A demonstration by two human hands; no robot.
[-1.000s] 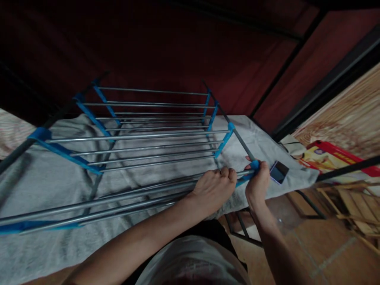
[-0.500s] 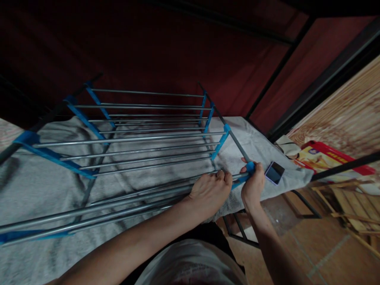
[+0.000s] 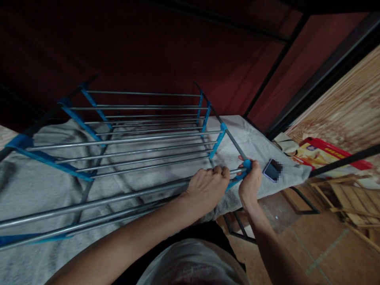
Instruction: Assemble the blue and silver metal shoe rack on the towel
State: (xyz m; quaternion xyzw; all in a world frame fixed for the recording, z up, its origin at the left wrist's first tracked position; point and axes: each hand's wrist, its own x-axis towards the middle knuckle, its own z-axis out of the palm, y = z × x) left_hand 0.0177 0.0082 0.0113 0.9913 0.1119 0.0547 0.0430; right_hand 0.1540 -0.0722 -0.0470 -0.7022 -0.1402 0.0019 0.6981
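Rack: your rack [image 3: 133, 139] rests on the grey cloth [image 3: 246, 136], reaching from close in front of you toward the dark red backing [image 3: 160, 75].
Farther tiers: three of them have metal bars spanning from the left blue brackets [image 3: 56, 161] to the right blue brackets [image 3: 218, 141]; these look joined at both ends, so you can judge that part done.
Nearest tier: its front bar [image 3: 118, 198] meets the blue connector [image 3: 247, 163] on the right post [image 3: 236, 145]; its far left end runs out of view. You cannot tell whether the right end is fully seated, so this corner seems the part left unsettled.
Lower bars: they pass behind your left forearm, and their right ends are hidden from you.
Left hand: your left hand [image 3: 209, 184] is curled over the front bar just short of the connector, fingers together and knuckles up, clamped around the metal.
Right hand: your right hand [image 3: 250, 182] is wrapped about the connector at the post, with fingertips showing on its far side; no gap shows between palm and plastic.
Beside you: a phone [image 3: 270, 170] lies on the cloth near your right hand, not touching it.
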